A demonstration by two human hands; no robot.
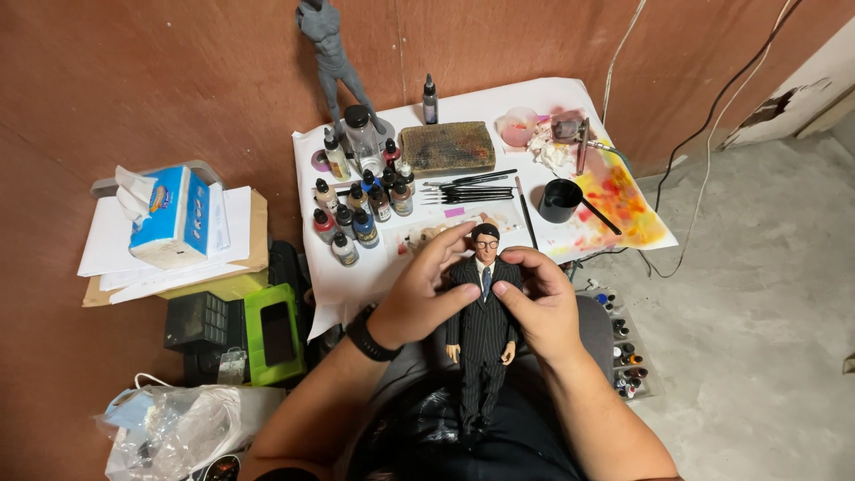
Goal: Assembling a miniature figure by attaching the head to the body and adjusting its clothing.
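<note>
Both my hands pinch a small suited figure (484,307) at its shoulders; it looks light, rigid, delicate-limbed.

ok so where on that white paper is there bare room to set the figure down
Bare white paper lies at its near-left corner, below the cluster of paint bottles and left of the left hand. A smaller strip sits between the brushes and the figure. The back is crowded: sponge block, cups, black cup, stained right corner.
</note>
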